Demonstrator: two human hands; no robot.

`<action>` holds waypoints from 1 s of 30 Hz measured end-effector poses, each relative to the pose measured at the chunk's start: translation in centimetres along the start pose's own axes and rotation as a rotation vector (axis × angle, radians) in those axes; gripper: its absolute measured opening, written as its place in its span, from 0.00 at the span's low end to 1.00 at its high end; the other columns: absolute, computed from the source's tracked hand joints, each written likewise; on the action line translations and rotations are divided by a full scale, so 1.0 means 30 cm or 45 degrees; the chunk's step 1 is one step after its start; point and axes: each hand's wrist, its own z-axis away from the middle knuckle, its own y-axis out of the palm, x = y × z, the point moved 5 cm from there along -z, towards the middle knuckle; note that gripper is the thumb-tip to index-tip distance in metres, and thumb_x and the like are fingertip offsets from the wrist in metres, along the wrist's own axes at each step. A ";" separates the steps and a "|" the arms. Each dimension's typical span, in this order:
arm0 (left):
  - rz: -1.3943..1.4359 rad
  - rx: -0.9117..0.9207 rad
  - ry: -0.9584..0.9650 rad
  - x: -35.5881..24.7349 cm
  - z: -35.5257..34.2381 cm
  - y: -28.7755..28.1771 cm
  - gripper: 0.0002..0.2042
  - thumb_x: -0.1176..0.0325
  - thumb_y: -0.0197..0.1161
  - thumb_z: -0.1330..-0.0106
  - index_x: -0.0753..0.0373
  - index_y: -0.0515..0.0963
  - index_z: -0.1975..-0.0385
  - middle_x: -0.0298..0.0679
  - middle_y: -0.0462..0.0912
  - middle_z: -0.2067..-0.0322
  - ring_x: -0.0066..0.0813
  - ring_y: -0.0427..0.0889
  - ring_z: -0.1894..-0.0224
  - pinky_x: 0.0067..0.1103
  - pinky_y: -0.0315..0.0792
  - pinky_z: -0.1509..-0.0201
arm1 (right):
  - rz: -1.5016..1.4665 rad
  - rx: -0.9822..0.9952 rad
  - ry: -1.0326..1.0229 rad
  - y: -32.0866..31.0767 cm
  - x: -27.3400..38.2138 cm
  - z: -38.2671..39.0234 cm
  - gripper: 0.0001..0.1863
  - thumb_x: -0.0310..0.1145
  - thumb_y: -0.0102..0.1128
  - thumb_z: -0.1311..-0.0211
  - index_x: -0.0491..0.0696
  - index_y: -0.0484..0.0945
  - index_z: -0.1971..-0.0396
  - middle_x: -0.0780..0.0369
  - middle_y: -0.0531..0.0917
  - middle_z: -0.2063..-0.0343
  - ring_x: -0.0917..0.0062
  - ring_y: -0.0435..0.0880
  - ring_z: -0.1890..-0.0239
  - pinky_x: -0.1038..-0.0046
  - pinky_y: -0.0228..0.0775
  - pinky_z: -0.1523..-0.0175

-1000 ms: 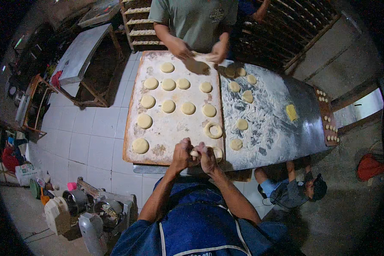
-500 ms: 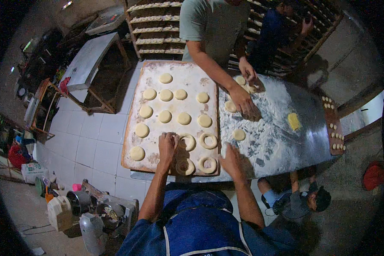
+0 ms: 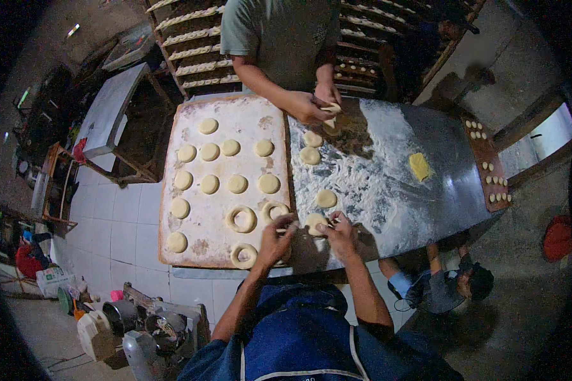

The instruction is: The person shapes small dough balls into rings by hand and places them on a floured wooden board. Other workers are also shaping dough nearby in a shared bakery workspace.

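My left hand (image 3: 278, 235) is over the board's near right part, beside dough rings, its fingers loosely curled apart and flour-dusted. My right hand (image 3: 340, 233) grips a pale dough disc (image 3: 315, 221) at the floured metal table's (image 3: 381, 190) near edge. The large floured board (image 3: 171, 244) carries several flat round discs (image 3: 209, 183) and several rings (image 3: 240, 218), some partly hidden by my left hand. Other loose discs (image 3: 326, 197) lie on the metal table to the right of the board.
A co-worker (image 3: 279, 44) across the table handles dough (image 3: 330, 111). Another person (image 3: 419, 47) stands by racks (image 3: 197, 51); one crouches (image 3: 445, 282) at right. A yellow scraper (image 3: 419, 166) and dough-laden plank (image 3: 489, 193) are right. Machines (image 3: 136, 343) stand lower left.
My hands have moved right from the rings; my right hand has taken hold of a disc. The co-worker's arms have drawn back, now holding dough. The whole view has shifted slightly.
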 end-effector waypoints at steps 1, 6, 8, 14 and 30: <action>0.198 0.072 0.002 0.011 -0.005 0.059 0.15 0.66 0.60 0.37 0.68 0.75 0.54 0.40 0.81 0.63 0.24 0.77 0.59 0.22 0.72 0.55 | -0.139 -0.021 -0.025 0.018 0.002 0.012 0.20 0.29 0.69 0.57 0.48 0.66 0.68 0.69 0.70 0.76 0.84 0.70 0.72 0.79 0.67 0.64; 0.355 0.091 0.012 -0.029 0.017 0.115 0.14 0.67 0.60 0.36 0.70 0.75 0.56 0.39 0.81 0.63 0.23 0.78 0.60 0.21 0.72 0.54 | 0.239 0.023 -0.152 0.068 0.150 0.069 0.24 0.25 0.68 0.56 0.45 0.63 0.61 0.60 0.75 0.67 0.78 0.77 0.63 0.76 0.72 0.61; 0.361 0.122 0.046 -0.052 0.019 0.116 0.14 0.67 0.60 0.36 0.71 0.75 0.57 0.40 0.81 0.64 0.23 0.78 0.60 0.21 0.73 0.54 | 0.213 0.029 -0.180 0.057 0.134 0.063 0.28 0.25 0.68 0.56 0.44 0.60 0.57 0.56 0.77 0.65 0.76 0.79 0.62 0.75 0.73 0.61; 0.294 0.084 0.049 -0.063 0.015 0.096 0.11 0.68 0.61 0.37 0.69 0.76 0.60 0.37 0.81 0.67 0.22 0.78 0.64 0.19 0.72 0.59 | 0.203 0.106 -0.157 0.083 0.174 0.069 0.33 0.21 0.66 0.57 0.45 0.57 0.52 0.57 0.76 0.66 0.75 0.79 0.63 0.77 0.73 0.61; 1.006 0.245 0.241 0.063 0.074 0.004 0.19 0.57 0.55 0.43 0.60 0.59 0.59 0.40 0.70 0.66 0.29 0.73 0.63 0.25 0.69 0.59 | -0.022 0.399 -0.139 0.231 0.123 0.120 0.24 0.45 0.38 0.35 0.40 0.77 0.70 0.60 0.79 0.74 0.79 0.77 0.74 0.77 0.67 0.72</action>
